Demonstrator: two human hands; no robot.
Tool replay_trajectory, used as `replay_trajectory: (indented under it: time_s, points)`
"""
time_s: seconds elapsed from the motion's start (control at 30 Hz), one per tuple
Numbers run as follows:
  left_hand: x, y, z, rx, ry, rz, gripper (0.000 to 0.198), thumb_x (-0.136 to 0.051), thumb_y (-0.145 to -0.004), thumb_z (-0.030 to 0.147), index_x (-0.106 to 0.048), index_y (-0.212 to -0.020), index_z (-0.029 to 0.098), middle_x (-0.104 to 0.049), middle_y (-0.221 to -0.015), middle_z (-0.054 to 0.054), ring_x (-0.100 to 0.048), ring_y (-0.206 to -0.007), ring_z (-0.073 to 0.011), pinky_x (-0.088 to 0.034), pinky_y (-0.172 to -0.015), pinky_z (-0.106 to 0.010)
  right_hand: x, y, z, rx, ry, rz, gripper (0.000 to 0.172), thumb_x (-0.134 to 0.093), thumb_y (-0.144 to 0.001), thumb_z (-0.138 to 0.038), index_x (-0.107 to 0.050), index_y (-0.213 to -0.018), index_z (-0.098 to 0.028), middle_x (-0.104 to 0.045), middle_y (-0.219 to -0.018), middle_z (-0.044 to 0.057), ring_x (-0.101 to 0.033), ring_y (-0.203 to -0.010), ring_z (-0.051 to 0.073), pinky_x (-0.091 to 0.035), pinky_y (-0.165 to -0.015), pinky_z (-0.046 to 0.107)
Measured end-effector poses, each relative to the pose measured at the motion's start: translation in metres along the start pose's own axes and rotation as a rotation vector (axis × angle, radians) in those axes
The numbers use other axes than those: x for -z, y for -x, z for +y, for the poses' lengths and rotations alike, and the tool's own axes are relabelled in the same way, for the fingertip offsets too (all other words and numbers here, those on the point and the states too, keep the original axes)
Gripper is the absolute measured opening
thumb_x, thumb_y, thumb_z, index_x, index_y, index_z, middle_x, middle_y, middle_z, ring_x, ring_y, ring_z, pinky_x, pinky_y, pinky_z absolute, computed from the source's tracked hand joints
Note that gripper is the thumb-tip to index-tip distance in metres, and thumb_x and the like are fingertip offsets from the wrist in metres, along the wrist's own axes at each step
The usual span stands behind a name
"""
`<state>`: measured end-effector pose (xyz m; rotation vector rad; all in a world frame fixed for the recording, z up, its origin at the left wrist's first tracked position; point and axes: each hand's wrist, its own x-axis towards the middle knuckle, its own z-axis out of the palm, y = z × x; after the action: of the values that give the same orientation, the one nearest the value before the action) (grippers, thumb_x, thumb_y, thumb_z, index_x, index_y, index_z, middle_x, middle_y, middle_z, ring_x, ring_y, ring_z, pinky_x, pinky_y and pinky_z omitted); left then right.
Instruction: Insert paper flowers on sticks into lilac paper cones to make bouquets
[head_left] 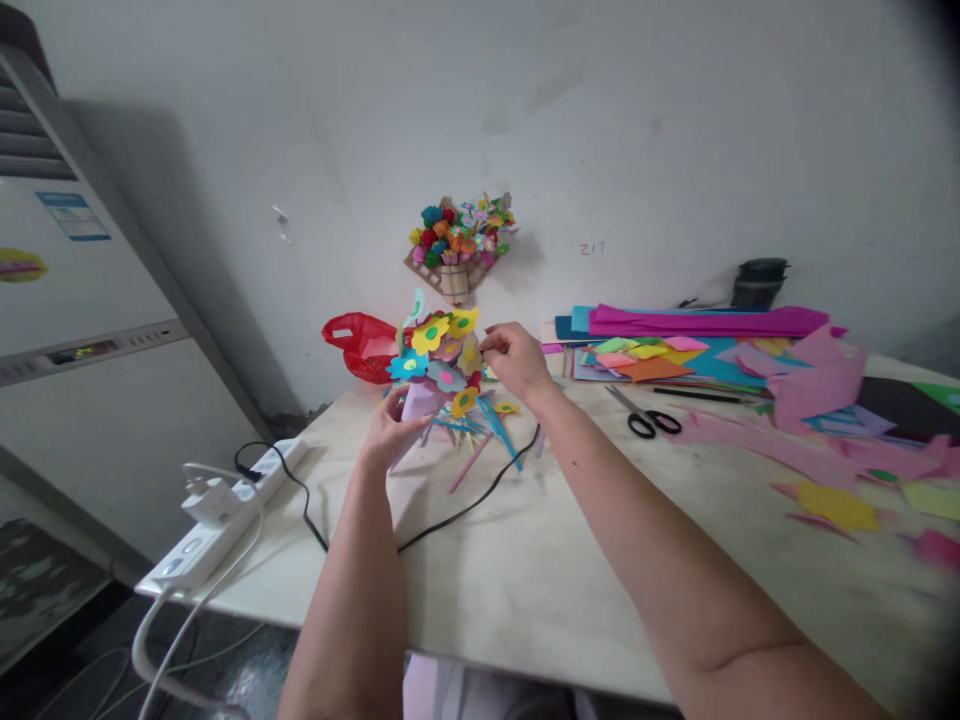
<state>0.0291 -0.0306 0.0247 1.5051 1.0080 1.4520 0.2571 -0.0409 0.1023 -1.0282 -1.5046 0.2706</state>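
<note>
My left hand (396, 428) is closed round the lilac paper wrap (421, 402) of a bouquet of paper flowers (439, 350), holding it upright over the table (525, 560). My right hand (516, 358) pinches at a pale flower (471, 354) on the bouquet's right side, fingers pressed together. The flowers are yellow, blue and pink, on thin coloured sticks. Several loose sticks (480, 432) lie on the table just below the bouquet.
Black scissors (646, 418) lie right of my right hand. Stacked coloured paper (675, 345) and pink scraps (817, 390) cover the right side. A white power strip (225, 510) with a black cable (465, 505) sits at the left edge. A red bag (361, 342) and a second flower bouquet (459, 245) stand by the wall.
</note>
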Motion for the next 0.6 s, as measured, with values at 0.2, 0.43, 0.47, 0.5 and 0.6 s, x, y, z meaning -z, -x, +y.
replay_trajectory:
  time_s: [0.2, 0.43, 0.47, 0.5, 0.6]
  points:
    - [-0.002, 0.002, 0.002, 0.032, 0.012, 0.030, 0.057, -0.082, -0.050, 0.031, -0.060, -0.102, 0.020, -0.068, -0.078, -0.002, -0.063, -0.062, -0.0165, -0.048, -0.053, -0.025, -0.003, -0.005, 0.016, -0.202, -0.029, 0.013, 0.018, -0.053, -0.061, -0.012, -0.062, -0.074, -0.020, -0.067, -0.079, 0.001, -0.062, -0.078, 0.018, -0.049, -0.077, 0.034]
    - [0.002, 0.000, 0.004, 0.019, 0.091, 0.002, 0.055, -0.083, -0.048, 0.025, -0.064, -0.099, 0.019, -0.069, -0.082, -0.003, -0.063, -0.068, -0.0158, -0.050, -0.060, -0.024, -0.012, 0.004, 0.034, -0.511, -0.295, -0.331, 0.013, -0.056, -0.062, -0.006, -0.061, -0.067, -0.017, -0.064, -0.058, 0.000, -0.058, -0.049, 0.012, -0.047, -0.050, 0.024]
    - [0.001, 0.000, 0.005, 0.013, 0.106, -0.001, 0.056, -0.083, -0.047, 0.024, -0.064, -0.099, 0.019, -0.069, -0.083, -0.002, -0.063, -0.070, -0.0160, -0.050, -0.062, -0.025, -0.014, 0.006, 0.035, -0.537, -0.324, -0.360, 0.012, -0.058, -0.062, -0.006, -0.061, -0.067, -0.017, -0.063, -0.057, -0.001, -0.058, -0.047, 0.012, -0.046, -0.048, 0.023]
    - [0.001, 0.000, 0.005, 0.011, 0.121, 0.000, 0.056, -0.083, -0.046, 0.023, -0.064, -0.098, 0.020, -0.069, -0.083, -0.002, -0.063, -0.070, -0.0159, -0.050, -0.063, -0.025, -0.017, 0.009, 0.035, -0.556, -0.343, -0.381, 0.013, -0.060, -0.062, -0.005, -0.061, -0.067, -0.017, -0.063, -0.055, -0.001, -0.057, -0.046, 0.012, -0.045, -0.047, 0.022]
    - [0.000, -0.001, 0.004, 0.011, 0.172, 0.013, 0.053, -0.083, -0.045, 0.024, -0.066, -0.095, 0.020, -0.068, -0.080, -0.001, -0.062, -0.066, -0.0145, -0.049, -0.059, -0.024, -0.024, 0.015, 0.032, -0.563, -0.404, -0.433, 0.013, -0.064, -0.061, -0.004, -0.062, -0.067, -0.015, -0.061, -0.052, -0.001, -0.056, -0.045, 0.011, -0.044, -0.046, 0.021]
